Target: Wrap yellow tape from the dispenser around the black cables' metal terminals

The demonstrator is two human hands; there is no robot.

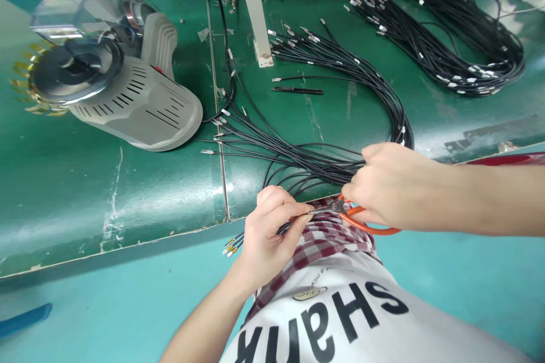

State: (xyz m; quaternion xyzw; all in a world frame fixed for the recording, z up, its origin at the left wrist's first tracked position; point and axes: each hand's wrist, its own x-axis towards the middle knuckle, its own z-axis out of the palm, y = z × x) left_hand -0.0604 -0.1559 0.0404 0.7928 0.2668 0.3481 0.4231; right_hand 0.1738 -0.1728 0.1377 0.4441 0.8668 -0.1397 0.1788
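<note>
My right hand [383, 184] is closed round the orange handles of a pair of scissors [366, 227]. The scissor blades point left and reach the fingertips of my left hand [272, 232]. That hand pinches several thin black cables [240, 237] just past the table's front edge; their metal-tipped ends stick out to the left below it. Whether the blades touch a cable is hidden by my fingers. Behind my hands, a fanned bundle of black cables [298, 153] with silver ends lies on the green table and curves back on the right.
A grey machine [145, 102] with a clear cover stands at the left. White posts [253, 11] rise from the green table [162, 193]. A black pen [297, 90] lies near the middle. More looped cable bundles [451, 51] rest at the back right.
</note>
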